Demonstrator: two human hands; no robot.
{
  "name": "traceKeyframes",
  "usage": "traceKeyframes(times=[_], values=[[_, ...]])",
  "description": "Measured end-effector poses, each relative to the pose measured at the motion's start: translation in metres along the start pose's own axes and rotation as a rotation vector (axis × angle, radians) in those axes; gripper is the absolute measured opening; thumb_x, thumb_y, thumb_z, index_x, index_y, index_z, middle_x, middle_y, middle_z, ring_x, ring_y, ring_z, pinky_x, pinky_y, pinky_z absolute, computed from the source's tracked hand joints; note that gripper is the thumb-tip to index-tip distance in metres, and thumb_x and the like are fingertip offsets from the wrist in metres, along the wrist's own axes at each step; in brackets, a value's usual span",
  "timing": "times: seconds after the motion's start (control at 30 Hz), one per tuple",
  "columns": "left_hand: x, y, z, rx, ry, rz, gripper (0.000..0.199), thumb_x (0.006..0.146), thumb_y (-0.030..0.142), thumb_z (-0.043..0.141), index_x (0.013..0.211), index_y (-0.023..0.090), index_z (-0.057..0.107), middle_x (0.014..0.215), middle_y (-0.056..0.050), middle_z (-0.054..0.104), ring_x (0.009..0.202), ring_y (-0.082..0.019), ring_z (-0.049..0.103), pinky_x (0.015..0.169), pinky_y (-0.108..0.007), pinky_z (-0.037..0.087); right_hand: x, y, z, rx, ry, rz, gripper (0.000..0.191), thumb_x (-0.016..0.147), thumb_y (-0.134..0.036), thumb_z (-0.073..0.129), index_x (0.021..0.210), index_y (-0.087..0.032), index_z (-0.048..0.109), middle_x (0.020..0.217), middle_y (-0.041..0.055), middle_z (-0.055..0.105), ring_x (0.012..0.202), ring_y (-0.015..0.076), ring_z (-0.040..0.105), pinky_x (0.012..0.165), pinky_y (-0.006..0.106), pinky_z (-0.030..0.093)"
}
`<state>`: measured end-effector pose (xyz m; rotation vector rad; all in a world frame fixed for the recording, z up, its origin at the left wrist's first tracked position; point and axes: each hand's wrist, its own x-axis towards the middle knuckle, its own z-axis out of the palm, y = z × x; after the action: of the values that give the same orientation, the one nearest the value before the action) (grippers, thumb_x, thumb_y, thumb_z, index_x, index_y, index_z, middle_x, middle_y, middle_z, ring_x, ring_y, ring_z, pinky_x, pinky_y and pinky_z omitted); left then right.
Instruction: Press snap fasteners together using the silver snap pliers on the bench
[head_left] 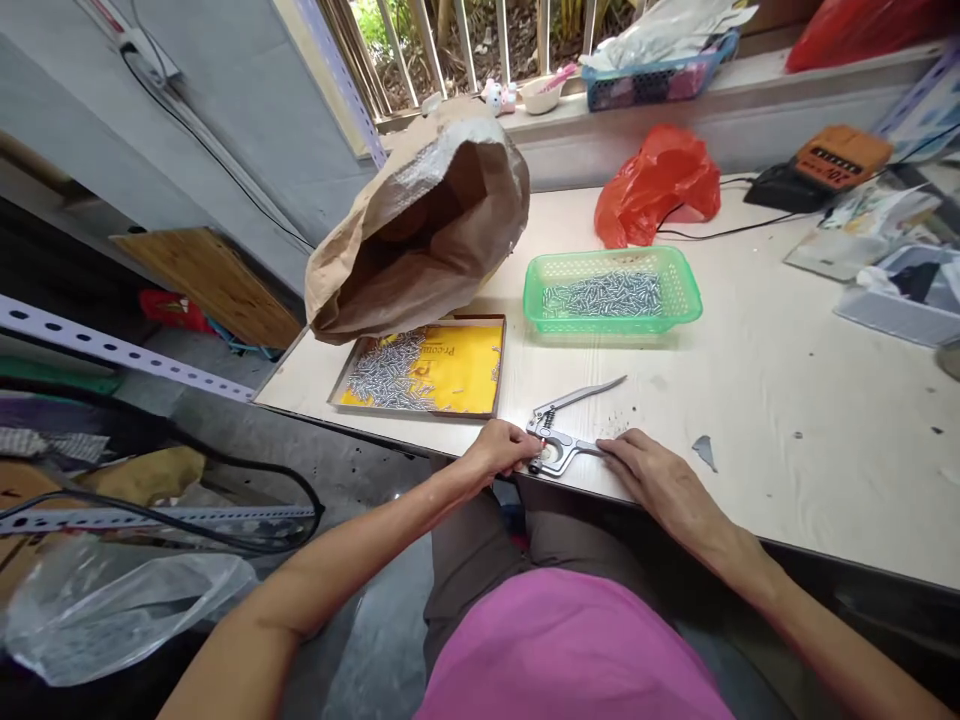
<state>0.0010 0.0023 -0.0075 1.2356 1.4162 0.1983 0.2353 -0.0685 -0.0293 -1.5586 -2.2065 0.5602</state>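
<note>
Metal snap-fastener pliers [562, 455] lie at the table's front edge, their spring-loaded handles spread apart. My right hand [664, 485] has its fingers closed on the end of the lower handle. At the jaws on the left, my left hand [504, 450] is closed in a pinch. Whatever its fingertips hold is too small to make out. Behind my left hand, a shallow tray [469, 375] with a yellow lining contains many small silvery metal pieces [390, 375]. A green plastic basket [540, 310] farther back holds more such pieces.
A large open brown paper bag [427, 230] leans over the tray. At the back lie a red plastic bag [660, 185] and an orange battery [844, 158] on a black charger. A grey scrap [705, 452] rests right of my right hand. A grey bin [900, 300] stands far right.
</note>
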Motion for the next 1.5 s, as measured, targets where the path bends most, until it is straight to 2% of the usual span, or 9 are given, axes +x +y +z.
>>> traceKeyframes(times=[0.37, 0.5, 0.6, 0.7, 0.87, 1.1, 1.2, 1.33, 1.5], values=[[0.010, 0.004, -0.005, 0.193, -0.088, -0.013, 0.019, 0.071, 0.030, 0.064, 0.066, 0.012, 0.064, 0.045, 0.005, 0.047, 0.037, -0.005, 0.039, 0.037, -0.017, 0.031, 0.001, 0.000, 0.003, -0.097, -0.002, 0.017, 0.032, 0.097, -0.024, 0.030, 0.103, -0.019, 0.061, 0.091, 0.0073, 0.058, 0.079, 0.0168, 0.059, 0.070, 0.029, 0.047], [0.008, 0.005, -0.006, 0.193, -0.138, -0.027, 0.024, 0.070, 0.034, 0.063, 0.061, 0.013, 0.060, 0.046, 0.005, 0.047, 0.038, -0.005, 0.040, 0.037, -0.017, 0.031, 0.012, 0.007, -0.009, -0.173, -0.006, -0.071, 0.031, 0.095, -0.035, 0.038, 0.116, -0.020, 0.056, 0.116, 0.0128, 0.056, 0.098, 0.0220, 0.058, 0.080, 0.035, 0.048], [0.006, 0.003, -0.005, 0.196, -0.117, -0.035, 0.025, 0.070, 0.037, 0.063, 0.064, 0.013, 0.061, 0.046, 0.006, 0.045, 0.038, -0.005, 0.040, 0.037, -0.017, 0.030, 0.032, 0.021, -0.020, -0.311, -0.019, -0.144, 0.064, 0.083, -0.052, 0.055, 0.135, -0.016, 0.042, 0.145, 0.0201, 0.034, 0.128, 0.0350, 0.037, 0.094, 0.047, 0.041], [0.005, -0.001, -0.003, 0.214, -0.082, -0.046, 0.027, 0.069, 0.039, 0.063, 0.068, 0.013, 0.063, 0.046, 0.006, 0.044, 0.038, -0.006, 0.041, 0.037, -0.017, 0.028, 0.054, 0.034, -0.024, -0.376, -0.159, -0.172, 0.094, 0.069, -0.066, 0.062, 0.141, -0.011, 0.034, 0.148, 0.0228, 0.029, 0.136, 0.0403, 0.022, 0.100, 0.053, 0.033], [0.008, -0.007, -0.003, 0.221, -0.070, -0.037, 0.029, 0.070, 0.042, 0.061, 0.069, 0.013, 0.063, 0.046, 0.005, 0.045, 0.037, -0.006, 0.040, 0.037, -0.018, 0.026, 0.073, 0.037, -0.025, -0.395, -0.258, -0.196, 0.099, 0.062, -0.070, 0.064, 0.138, -0.011, 0.038, 0.136, 0.0219, 0.044, 0.123, 0.0390, 0.040, 0.096, 0.051, 0.035], [0.002, -0.002, -0.003, 0.295, -0.067, -0.043, 0.034, 0.073, 0.046, 0.060, 0.062, 0.014, 0.058, 0.045, 0.005, 0.043, 0.039, -0.008, 0.039, 0.041, -0.021, 0.028, 0.069, 0.025, -0.029, -0.436, -0.267, -0.183, 0.073, 0.065, -0.061, 0.068, 0.117, -0.012, 0.054, 0.113, 0.0173, 0.056, 0.100, 0.0322, 0.051, 0.082, 0.042, 0.041], [-0.008, 0.003, 0.000, 0.517, 0.066, 0.125, 0.034, 0.079, 0.042, 0.057, 0.060, 0.014, 0.059, 0.050, 0.002, 0.048, 0.048, -0.010, 0.046, 0.049, -0.023, 0.032, 0.063, 0.021, -0.029, -0.398, -0.256, -0.184, 0.054, 0.073, -0.052, 0.067, 0.109, -0.013, 0.057, 0.102, 0.0138, 0.058, 0.091, 0.0273, 0.052, 0.077, 0.037, 0.042], [-0.011, 0.010, 0.008, 0.764, 0.288, 0.491, 0.018, 0.084, 0.031, 0.057, 0.081, 0.016, 0.065, 0.083, -0.003, 0.061, 0.079, -0.016, 0.055, 0.068, -0.026, 0.041, 0.054, 0.011, -0.029, -0.333, -0.223, -0.172, 0.037, 0.079, -0.034, 0.066, 0.108, -0.012, 0.057, 0.097, 0.0125, 0.057, 0.090, 0.0244, 0.051, 0.076, 0.033, 0.042], [0.011, 0.028, 0.024, 0.977, 0.154, 0.788, 0.046, 0.078, 0.041, 0.067, 0.113, 0.014, 0.057, 0.109, -0.008, 0.058, 0.104, -0.023, 0.048, 0.087, -0.033, 0.043, 0.047, 0.008, -0.026, -0.323, -0.189, -0.168, 0.037, 0.081, -0.028, 0.062, 0.113, -0.011, 0.054, 0.098, 0.0130, 0.057, 0.092, 0.0254, 0.051, 0.080, 0.036, 0.043]])
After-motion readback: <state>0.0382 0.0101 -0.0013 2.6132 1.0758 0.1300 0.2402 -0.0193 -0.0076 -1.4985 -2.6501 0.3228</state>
